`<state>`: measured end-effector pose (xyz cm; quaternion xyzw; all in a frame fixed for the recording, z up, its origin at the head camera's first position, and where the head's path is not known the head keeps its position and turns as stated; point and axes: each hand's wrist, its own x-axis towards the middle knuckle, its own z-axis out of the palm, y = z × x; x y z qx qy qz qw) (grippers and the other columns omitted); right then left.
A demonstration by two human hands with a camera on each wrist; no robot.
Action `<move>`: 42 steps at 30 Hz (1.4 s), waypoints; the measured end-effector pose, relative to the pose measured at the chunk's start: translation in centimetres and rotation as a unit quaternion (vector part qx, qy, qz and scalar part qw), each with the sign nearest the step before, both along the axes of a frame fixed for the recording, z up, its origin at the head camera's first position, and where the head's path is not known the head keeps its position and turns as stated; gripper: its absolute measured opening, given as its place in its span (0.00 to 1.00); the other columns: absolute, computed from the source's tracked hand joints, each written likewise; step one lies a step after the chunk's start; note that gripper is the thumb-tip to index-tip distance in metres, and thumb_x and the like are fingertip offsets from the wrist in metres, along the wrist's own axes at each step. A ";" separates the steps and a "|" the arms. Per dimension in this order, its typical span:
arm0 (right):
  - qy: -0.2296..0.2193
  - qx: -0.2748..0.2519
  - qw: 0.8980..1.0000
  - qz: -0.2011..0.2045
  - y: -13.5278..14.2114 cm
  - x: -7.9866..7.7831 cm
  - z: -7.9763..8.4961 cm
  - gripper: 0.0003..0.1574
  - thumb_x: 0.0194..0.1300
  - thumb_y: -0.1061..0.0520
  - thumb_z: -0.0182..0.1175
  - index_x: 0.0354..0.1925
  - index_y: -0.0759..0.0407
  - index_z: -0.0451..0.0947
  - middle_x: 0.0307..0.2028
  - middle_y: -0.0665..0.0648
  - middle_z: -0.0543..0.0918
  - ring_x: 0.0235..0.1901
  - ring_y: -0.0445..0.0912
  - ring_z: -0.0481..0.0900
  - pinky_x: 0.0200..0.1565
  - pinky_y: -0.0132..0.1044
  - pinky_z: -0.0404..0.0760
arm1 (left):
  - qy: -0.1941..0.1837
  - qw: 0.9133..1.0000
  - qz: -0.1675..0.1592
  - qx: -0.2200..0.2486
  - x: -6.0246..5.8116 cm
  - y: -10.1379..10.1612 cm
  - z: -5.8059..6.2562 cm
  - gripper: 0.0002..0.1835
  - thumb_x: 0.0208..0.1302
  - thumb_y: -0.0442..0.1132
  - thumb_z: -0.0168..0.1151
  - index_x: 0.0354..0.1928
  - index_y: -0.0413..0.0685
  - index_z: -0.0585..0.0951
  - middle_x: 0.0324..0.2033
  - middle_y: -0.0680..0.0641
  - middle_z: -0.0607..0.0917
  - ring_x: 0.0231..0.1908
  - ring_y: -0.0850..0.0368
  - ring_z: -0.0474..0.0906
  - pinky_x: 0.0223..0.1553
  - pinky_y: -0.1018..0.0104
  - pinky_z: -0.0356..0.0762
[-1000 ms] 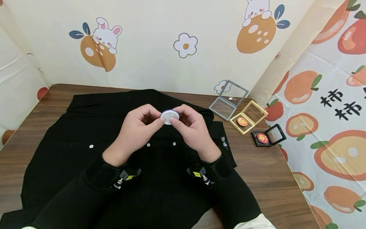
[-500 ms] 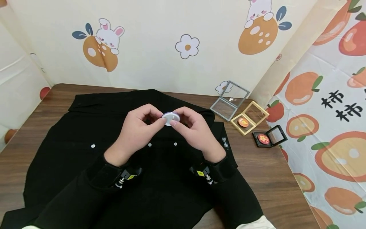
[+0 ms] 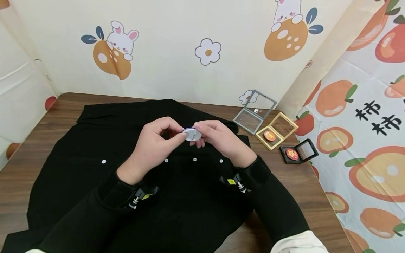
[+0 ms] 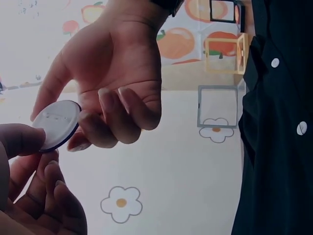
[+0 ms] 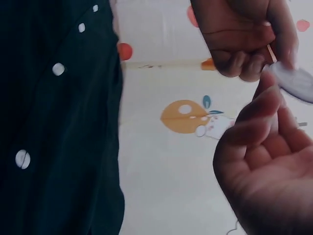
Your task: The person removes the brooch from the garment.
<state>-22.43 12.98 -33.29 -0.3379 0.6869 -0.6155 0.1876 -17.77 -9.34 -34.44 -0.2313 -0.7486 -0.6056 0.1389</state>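
Note:
A small round pin-back badge (image 3: 191,134) with a purple-blue rim is held up over a black shirt (image 3: 110,140), its white back and pin facing the person. My left hand (image 3: 152,146) pinches the badge's left edge, thumb on the white back. My right hand (image 3: 223,140) holds its right edge between thumb and fingers; in the left wrist view the badge (image 4: 59,125) lies between them. The right wrist view shows the badge (image 5: 296,83) blurred at the frame edge. White buttons (image 3: 194,159) run across the shirt below the hands. The badge's front is hidden.
On the right of the wooden table (image 3: 278,189) stand three hinged display cases, lids raised: a grey case (image 3: 248,120), a gold case (image 3: 269,136) with an orange badge, and a black case (image 3: 292,154) with a red badge. Printed curtains (image 3: 171,70) hang behind and beside the table.
My right thumb has left the badge's white back, and that hand has turned and shifted right to its edge. The badge has moved slightly right; its pin now shows more plainly.

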 end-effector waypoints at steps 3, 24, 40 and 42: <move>-0.045 -0.009 0.998 0.041 0.2 -0.3 -0.1 0.26 0.81 0.52 0.44 0.45 0.73 0.79 0.33 0.60 0.83 0.32 0.50 0.76 0.36 0.38 0.77 | -0.002 1.000 -0.004 -0.003 0.0 0.1 -0.1 0.02 0.65 0.35 0.71 0.34 0.45 0.87 0.31 0.54 0.84 0.31 0.55 0.77 0.34 0.63 0.76; -0.108 0.019 0.983 0.150 1.1 -1.0 -0.7 0.30 0.79 0.49 0.44 0.47 0.78 0.73 0.32 0.58 0.77 0.31 0.48 0.72 0.34 0.36 0.72 | 0.009 0.998 -0.042 -0.050 0.0 0.3 -0.3 0.04 0.64 0.32 0.72 0.35 0.50 0.88 0.32 0.56 0.84 0.33 0.58 0.78 0.37 0.60 0.78; -0.058 0.228 0.972 -0.001 2.7 -1.9 -3.7 0.24 0.81 0.47 0.52 0.56 0.67 0.79 0.34 0.58 0.78 0.33 0.54 0.75 0.40 0.43 0.76 | -0.125 0.870 0.008 -0.478 -4.5 -3.2 -5.2 0.37 0.72 0.54 0.64 0.73 0.38 0.70 0.70 0.34 0.71 0.68 0.36 0.68 0.67 0.39 0.66; -0.040 0.243 0.969 -0.035 2.8 -1.8 -3.8 0.25 0.80 0.45 0.54 0.56 0.65 0.80 0.35 0.59 0.80 0.35 0.56 0.76 0.43 0.46 0.78 | -0.142 0.850 0.002 -0.507 -4.8 -3.6 -5.8 0.41 0.70 0.55 0.65 0.76 0.37 0.66 0.73 0.31 0.65 0.72 0.32 0.61 0.69 0.37 0.61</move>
